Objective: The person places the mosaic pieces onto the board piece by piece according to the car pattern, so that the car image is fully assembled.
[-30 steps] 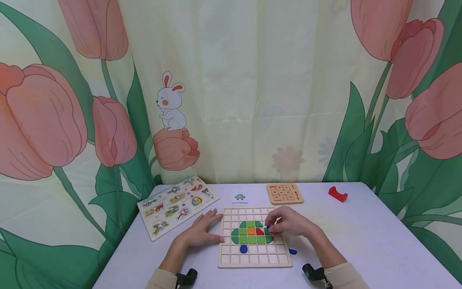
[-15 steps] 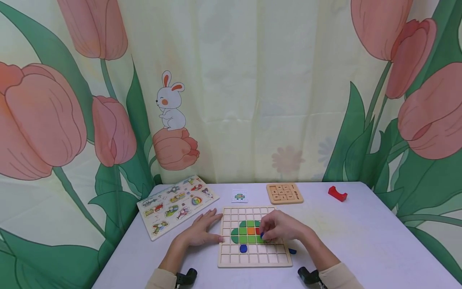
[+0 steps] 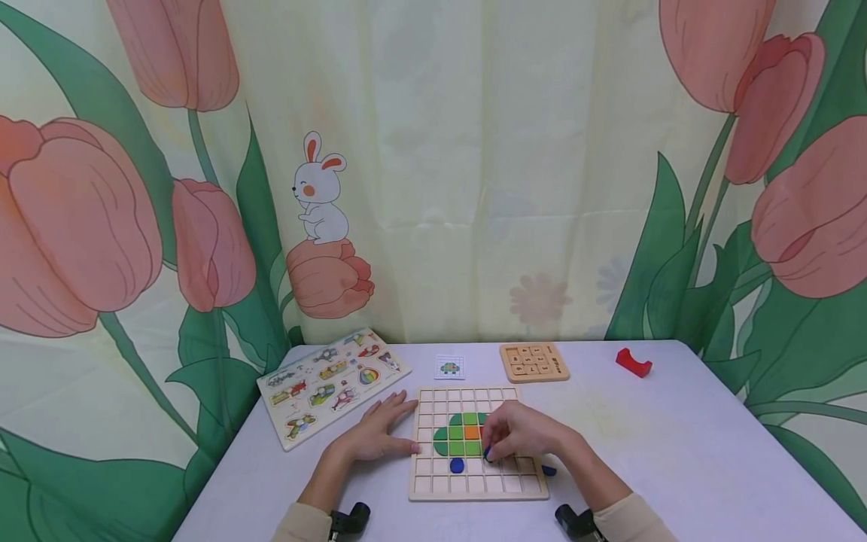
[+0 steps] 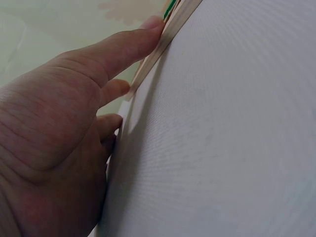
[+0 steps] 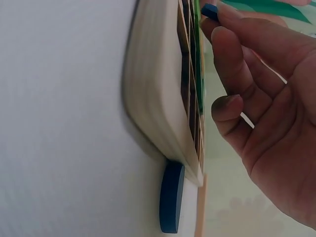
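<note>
A wooden grid board (image 3: 433,485) lies on the table with green, orange and red tiles set in its middle cells. One blue tile (image 3: 457,466) sits in a cell below the green tiles (image 3: 456,448). My right hand (image 3: 524,433) is over the board's right half and pinches a small blue tile (image 5: 211,12) between thumb and finger, close above a cell below the green row. The hand hides the right part of the pattern. My left hand (image 3: 379,433) rests at the board's left edge, fingers spread, its thumb (image 4: 148,29) touching the wooden rim.
Another blue tile (image 3: 549,471) lies on the table against the board's right edge. Behind the board are a small pattern card (image 3: 450,368) and a wooden number puzzle (image 3: 535,363). A picture puzzle board (image 3: 332,388) lies at the left, a red block (image 3: 634,364) at the back right.
My right hand has moved left and slightly toward me across the board, carrying the blue tile from the right end of the pattern to just below the green row. The left hand stays put.
</note>
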A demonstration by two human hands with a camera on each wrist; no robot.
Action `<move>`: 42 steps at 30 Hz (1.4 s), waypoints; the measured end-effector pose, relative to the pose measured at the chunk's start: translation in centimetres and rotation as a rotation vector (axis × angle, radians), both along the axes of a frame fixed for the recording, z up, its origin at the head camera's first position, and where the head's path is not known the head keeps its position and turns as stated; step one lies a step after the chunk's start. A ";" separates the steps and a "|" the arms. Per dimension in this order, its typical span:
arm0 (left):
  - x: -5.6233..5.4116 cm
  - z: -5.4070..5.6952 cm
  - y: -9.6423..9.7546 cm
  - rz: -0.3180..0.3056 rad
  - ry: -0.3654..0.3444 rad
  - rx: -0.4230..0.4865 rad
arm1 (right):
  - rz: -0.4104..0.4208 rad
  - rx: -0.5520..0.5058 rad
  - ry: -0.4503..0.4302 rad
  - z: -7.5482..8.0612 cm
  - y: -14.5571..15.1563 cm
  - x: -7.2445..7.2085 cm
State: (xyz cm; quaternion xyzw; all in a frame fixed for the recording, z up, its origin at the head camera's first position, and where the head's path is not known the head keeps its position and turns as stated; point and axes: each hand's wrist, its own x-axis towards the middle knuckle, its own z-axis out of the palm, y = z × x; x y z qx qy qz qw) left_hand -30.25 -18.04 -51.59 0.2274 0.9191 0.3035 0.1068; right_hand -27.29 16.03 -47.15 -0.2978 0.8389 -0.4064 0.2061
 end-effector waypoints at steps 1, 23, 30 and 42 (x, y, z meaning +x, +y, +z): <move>0.0 0.0 0.0 0.000 -0.001 0.001 | 0.003 0.001 -0.001 0.0 0.0 0.0; 0.0 0.0 0.0 0.002 -0.006 0.002 | 0.009 0.083 -0.008 0.3 -0.7 0.6; 0.0 0.0 0.1 0.009 -0.016 0.004 | 0.013 0.111 0.015 0.3 -0.5 0.6; 0.1 0.1 0.1 0.012 -0.016 0.012 | 0.010 0.128 0.032 0.0 -0.6 0.6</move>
